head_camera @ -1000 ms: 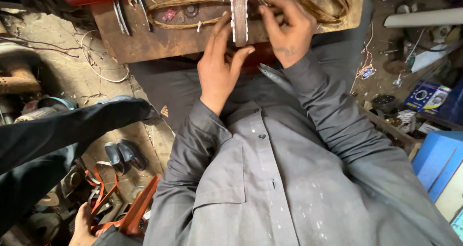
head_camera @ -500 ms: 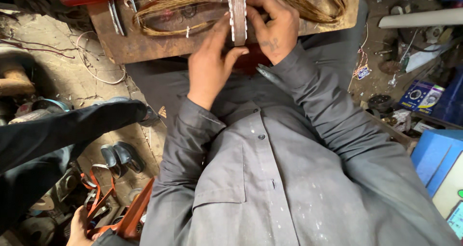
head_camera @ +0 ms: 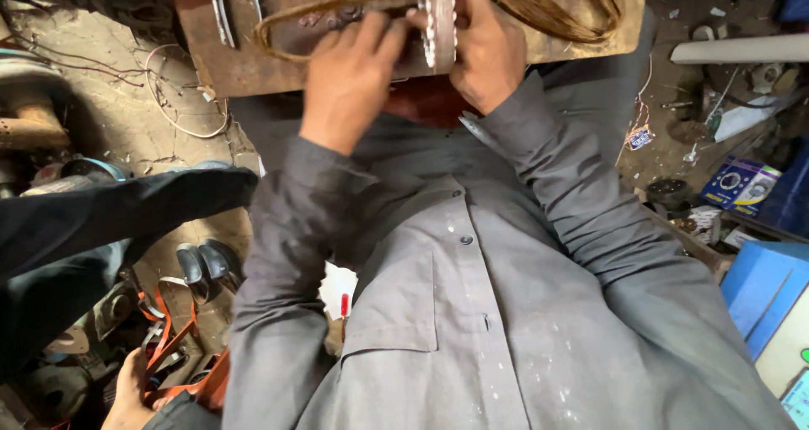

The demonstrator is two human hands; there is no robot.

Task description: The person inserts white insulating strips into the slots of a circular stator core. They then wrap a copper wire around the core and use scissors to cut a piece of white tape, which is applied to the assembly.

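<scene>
In the head view, the person's left hand (head_camera: 350,80) and right hand (head_camera: 486,55) flank a narrow toothed metal disc (head_camera: 440,17) standing on edge at the near side of a rusty flat metal board (head_camera: 253,68). The left fingers curl against the disc's left face, the right fingers close round its right face, so both hands clasp it between them. A loop of brown copper wire (head_camera: 556,5) lies on the board just right of the disc. At lower left, another person's black sleeve (head_camera: 109,219) crosses above an orange-handled tool (head_camera: 181,358)
</scene>
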